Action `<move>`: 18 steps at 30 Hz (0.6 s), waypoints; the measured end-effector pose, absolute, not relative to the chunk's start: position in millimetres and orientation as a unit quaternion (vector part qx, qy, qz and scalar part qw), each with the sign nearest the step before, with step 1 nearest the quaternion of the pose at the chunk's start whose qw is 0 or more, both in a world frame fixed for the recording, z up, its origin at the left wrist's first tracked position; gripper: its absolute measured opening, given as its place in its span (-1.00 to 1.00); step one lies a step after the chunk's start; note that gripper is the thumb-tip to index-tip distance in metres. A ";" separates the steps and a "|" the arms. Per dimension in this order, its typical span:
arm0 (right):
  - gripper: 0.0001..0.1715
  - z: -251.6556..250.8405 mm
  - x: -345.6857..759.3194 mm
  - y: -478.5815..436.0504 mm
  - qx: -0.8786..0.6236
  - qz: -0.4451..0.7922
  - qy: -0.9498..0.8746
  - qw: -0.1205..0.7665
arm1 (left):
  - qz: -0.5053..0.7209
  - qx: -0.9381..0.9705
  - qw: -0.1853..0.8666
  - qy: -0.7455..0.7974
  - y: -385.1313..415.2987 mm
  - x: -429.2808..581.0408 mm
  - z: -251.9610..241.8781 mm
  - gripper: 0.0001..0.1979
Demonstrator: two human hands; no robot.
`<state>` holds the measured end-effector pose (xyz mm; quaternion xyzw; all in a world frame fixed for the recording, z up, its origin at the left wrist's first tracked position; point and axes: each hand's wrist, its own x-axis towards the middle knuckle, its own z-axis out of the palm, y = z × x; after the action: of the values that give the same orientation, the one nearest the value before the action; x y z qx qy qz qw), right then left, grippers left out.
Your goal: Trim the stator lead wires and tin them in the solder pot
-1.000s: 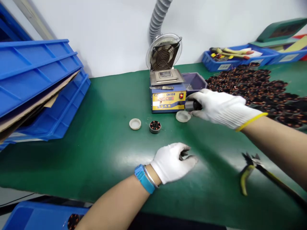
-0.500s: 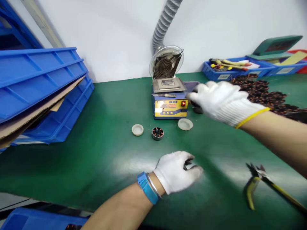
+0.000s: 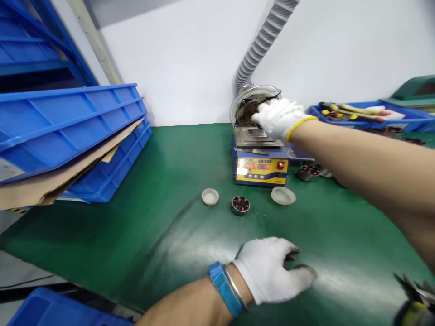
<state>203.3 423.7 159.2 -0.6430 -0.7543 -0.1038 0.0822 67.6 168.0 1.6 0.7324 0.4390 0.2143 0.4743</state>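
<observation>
My right hand, in a white glove with a yellow cuff, reaches over the top of the blue-and-yellow heating unit, in front of its round fan. Its fingers are curled together; what they hold, if anything, is hidden. My left hand, gloved in white with dark fingertips, rests low over the green table, thumb and fingers apart and holding nothing. Beyond it stands a ring-shaped motor stator with copper windings, between a small pale dish and a larger pale dish.
Stacked blue crates with cardboard between them stand at the left. A blue bin of tools is at the back right. More wound stators sit beside the unit. Blurred pliers lie front right. A grey duct rises behind the fan.
My right hand has moved from the unit's right side to above its top. My left hand keeps its open pose near the table. The whole view has shifted, moving things right and down.
</observation>
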 end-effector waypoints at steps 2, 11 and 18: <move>0.04 168.5 207.1 424.6 -0.672 -0.084 -0.733 0.073 | 0.206 0.735 0.479 0.433 168.9 66.7 3.4 -0.42; -0.21 163.4 203.0 429.6 -0.739 0.004 -0.663 0.119 | 0.161 0.755 0.463 0.436 171.5 64.8 6.7 -0.42; 0.08 176.7 208.2 400.2 -0.748 0.037 -0.639 0.175 | 0.174 0.755 0.456 0.437 170.6 66.0 0.0 -0.40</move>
<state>208.2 400.2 176.7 -0.7481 -0.6389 0.0369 0.1755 66.0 170.6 0.0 0.7552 0.4373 0.1737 0.4563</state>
